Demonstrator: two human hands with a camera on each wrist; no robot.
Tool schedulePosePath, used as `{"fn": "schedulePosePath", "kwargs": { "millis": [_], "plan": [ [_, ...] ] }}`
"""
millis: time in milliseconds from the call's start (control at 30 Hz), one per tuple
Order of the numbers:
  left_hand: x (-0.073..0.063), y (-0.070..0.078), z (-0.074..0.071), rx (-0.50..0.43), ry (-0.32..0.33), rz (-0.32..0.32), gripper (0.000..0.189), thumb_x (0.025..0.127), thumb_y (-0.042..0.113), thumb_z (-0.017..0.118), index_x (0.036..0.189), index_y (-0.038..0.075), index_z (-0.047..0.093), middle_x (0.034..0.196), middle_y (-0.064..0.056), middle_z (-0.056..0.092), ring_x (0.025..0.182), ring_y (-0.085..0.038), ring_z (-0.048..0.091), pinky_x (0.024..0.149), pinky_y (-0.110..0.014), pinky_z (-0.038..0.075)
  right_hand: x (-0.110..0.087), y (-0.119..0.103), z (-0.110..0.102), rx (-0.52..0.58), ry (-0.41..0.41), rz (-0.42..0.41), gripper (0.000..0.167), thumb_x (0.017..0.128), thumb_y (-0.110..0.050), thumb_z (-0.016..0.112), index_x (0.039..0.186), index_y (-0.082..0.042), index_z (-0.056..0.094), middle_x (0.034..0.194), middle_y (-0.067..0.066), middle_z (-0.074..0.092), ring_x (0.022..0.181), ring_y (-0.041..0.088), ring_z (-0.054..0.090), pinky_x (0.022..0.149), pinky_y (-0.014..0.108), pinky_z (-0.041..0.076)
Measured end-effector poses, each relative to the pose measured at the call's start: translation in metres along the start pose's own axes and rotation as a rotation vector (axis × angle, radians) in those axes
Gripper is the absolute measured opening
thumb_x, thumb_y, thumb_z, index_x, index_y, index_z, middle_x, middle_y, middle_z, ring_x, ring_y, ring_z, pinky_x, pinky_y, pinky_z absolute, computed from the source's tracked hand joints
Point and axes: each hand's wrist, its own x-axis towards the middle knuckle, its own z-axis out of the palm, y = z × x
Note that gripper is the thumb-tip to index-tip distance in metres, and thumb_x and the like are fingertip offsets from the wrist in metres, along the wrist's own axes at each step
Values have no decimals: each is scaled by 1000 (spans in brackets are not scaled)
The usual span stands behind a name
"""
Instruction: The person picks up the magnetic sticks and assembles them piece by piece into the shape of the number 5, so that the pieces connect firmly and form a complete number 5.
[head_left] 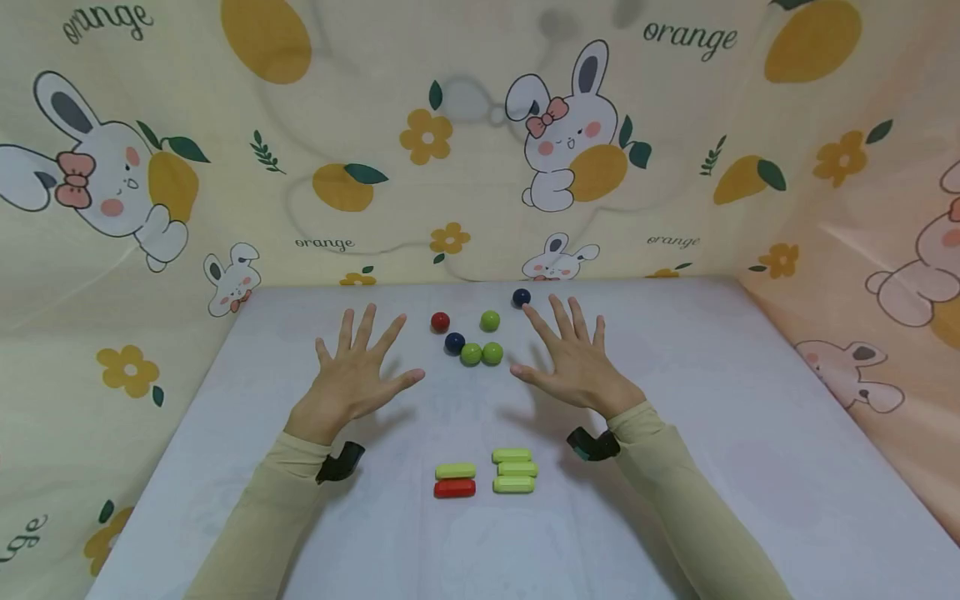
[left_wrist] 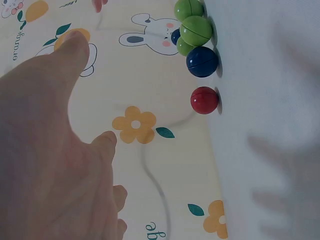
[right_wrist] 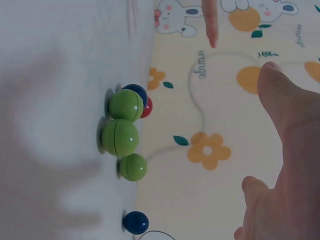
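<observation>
Left hand (head_left: 347,382) and right hand (head_left: 577,364) hover spread, left and right of the balls (head_left: 471,354), sticks (head_left: 517,469) nearer: likely poised, height unclear; any grasp calls for lowering.

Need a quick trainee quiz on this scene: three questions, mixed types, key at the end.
1. How many blue balls are on the table?
2. True or false: the red bar lies nearer the person than the green bar beside it.
3. What do the left hand and right hand hold?
A) A ball each
B) A bar each
C) Nothing

Key:
1. Two.
2. True.
3. C; both hands are open with fingers spread.
</observation>
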Motion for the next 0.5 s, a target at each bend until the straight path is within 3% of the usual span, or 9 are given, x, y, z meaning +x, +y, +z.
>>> {"fn": "schedulePosePath", "kwargs": {
  "millis": [500],
  "plan": [
    [0,0,-4,4,-2,-9,91,93,74,45,164,29,9,171,-16,-10,155,-47,-15,109,-84,1,1,3,-1,-1,-1,15,92,92,-71,49,164,-31,5,171,15,-9,157,42,-14,115,76,-9]
  ]
}}
